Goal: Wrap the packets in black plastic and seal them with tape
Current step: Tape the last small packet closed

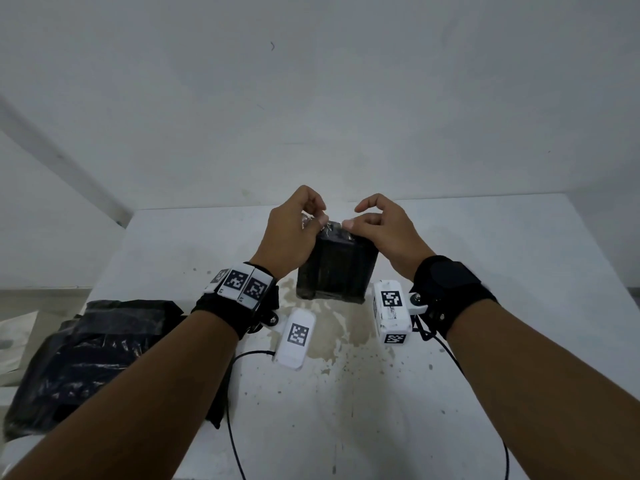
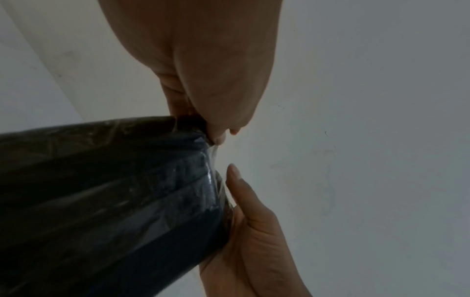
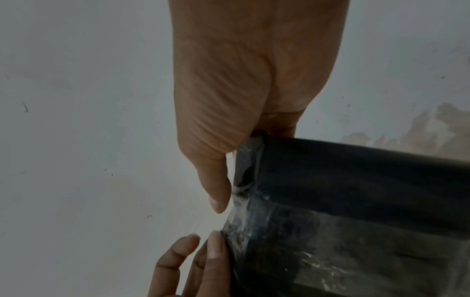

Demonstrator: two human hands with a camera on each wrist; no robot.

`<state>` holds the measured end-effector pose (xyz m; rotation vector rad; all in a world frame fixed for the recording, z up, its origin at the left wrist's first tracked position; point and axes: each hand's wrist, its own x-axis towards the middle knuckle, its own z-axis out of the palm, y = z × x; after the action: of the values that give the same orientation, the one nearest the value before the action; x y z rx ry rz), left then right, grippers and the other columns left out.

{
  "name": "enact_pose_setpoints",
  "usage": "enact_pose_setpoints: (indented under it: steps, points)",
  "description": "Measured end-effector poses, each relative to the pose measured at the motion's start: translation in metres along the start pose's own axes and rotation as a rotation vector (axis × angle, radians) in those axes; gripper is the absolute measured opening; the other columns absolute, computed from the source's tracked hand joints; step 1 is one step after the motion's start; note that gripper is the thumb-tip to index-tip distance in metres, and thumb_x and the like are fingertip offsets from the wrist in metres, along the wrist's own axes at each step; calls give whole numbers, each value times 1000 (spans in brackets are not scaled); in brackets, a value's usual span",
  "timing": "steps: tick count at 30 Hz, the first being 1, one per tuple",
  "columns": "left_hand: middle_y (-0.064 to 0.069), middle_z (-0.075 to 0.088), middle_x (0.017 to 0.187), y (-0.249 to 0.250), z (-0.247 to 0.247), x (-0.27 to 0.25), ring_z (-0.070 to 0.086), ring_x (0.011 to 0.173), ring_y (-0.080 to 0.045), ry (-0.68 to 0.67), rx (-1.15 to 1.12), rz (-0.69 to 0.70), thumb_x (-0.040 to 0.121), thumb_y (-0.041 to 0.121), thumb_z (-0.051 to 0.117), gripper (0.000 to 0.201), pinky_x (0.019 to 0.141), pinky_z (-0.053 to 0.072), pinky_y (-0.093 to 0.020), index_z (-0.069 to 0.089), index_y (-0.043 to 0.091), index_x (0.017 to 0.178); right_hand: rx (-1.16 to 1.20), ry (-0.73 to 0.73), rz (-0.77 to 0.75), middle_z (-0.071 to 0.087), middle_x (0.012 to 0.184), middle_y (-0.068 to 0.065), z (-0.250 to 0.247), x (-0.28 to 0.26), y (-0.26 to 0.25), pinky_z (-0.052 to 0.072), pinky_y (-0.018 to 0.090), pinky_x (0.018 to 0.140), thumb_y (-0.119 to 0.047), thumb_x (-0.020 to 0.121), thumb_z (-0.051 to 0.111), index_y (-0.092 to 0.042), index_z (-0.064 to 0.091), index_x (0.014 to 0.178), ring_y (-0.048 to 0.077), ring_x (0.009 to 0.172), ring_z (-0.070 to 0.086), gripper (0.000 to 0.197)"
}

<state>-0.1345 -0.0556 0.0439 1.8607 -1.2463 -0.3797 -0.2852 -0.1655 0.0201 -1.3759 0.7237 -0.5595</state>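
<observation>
A packet wrapped in black plastic [image 1: 334, 271] stands on end over the stained white table [image 1: 485, 271]; whether its base touches the table is unclear. My left hand [image 1: 317, 216] pinches its top left corner, where crinkled clear tape [image 1: 305, 220] shows. My right hand [image 1: 356, 218] pinches the top right edge, thumb pressed on the end. In the left wrist view the left hand [image 2: 216, 128] grips the packet [image 2: 101, 201] at its corner. In the right wrist view the right hand [image 3: 221, 201] holds the taped end [image 3: 241, 217] of the packet [image 3: 356, 191].
A heap of black plastic and wrapped packets [image 1: 86, 358] lies at the table's left front. Brown stains [image 1: 329, 334] mark the table's middle. A white wall [image 1: 311, 98] rises behind the table. Black cables [image 1: 235, 427] trail from the wrist cameras.
</observation>
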Motion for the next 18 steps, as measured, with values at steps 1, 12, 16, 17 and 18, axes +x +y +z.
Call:
enact_pose_setpoints:
  steps: [1, 12, 16, 17, 18]
  points:
    - [9, 64, 85, 0, 0, 0, 58, 71, -9, 12, -7, -12, 91, 10, 63, 14, 70, 42, -21, 54, 19, 95, -3, -16, 11, 71, 77, 11, 1, -1, 1, 49, 26, 63, -14, 84, 77, -11, 55, 103, 17, 67, 64, 30]
    - [1, 66, 76, 0, -3, -3, 61, 72, -9, -23, -71, -43, 89, 14, 69, 21, 67, 46, -15, 53, 22, 100, -30, -18, -47, 58, 71, 11, 1, -2, 3, 44, 21, 56, -6, 87, 71, -14, 56, 97, 17, 62, 55, 20]
    - [-2, 68, 79, 0, -5, 0, 63, 76, -15, -59, -47, 10, 88, 11, 70, 10, 72, 50, -23, 68, 21, 88, -65, -54, -93, 57, 64, 0, -3, -1, 1, 44, 17, 57, -2, 89, 69, -12, 65, 94, 9, 59, 54, 11]
    - [0, 69, 78, -1, -5, 1, 63, 76, -13, -70, -32, 17, 88, 12, 71, 9, 72, 50, -19, 71, 21, 89, -99, -59, -106, 56, 63, -2, -5, -1, 2, 43, 16, 59, -3, 89, 69, -12, 69, 94, 7, 59, 53, 11]
    - [3, 69, 77, -1, -6, 1, 63, 74, -9, -80, -14, 21, 87, 13, 72, 9, 73, 48, -15, 73, 20, 92, -129, -62, -112, 56, 64, -2, -6, 0, 2, 44, 15, 60, -5, 89, 69, -13, 71, 96, 7, 60, 53, 11]
